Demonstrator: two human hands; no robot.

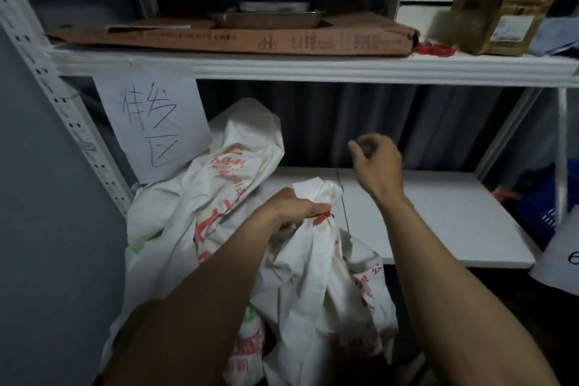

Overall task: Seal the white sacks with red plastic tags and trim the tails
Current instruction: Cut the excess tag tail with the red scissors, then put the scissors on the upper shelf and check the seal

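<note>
- Front sack [313, 276] stands lowest and nearest, below the lower shelf's [438, 216] front edge. Its gathered neck points up and slightly away, and its red print is too creased to read.
- Left hand [294, 207] is clenched round that neck. A red tag [326, 216] shows just at its fingertips, apparently round the gather.
- Right hand [376, 160] hangs above and to the right of the neck, apart from it. Its fingers are curled with something dark at the tips; whether it holds anything I cannot tell.
- Any tail probably runs from the tag up toward the right hand, so trimming falls to that hand.
- Second sack [238, 160] slumps behind on the left, with red characters and Latin letters that look like "WUDE".
- Paper sign [153, 122] is handwritten 待发区.
- Spare red tags [434, 49] lie on the upper shelf [344, 67] beside flat cardboard [235, 37], whose print is illegible.
</note>
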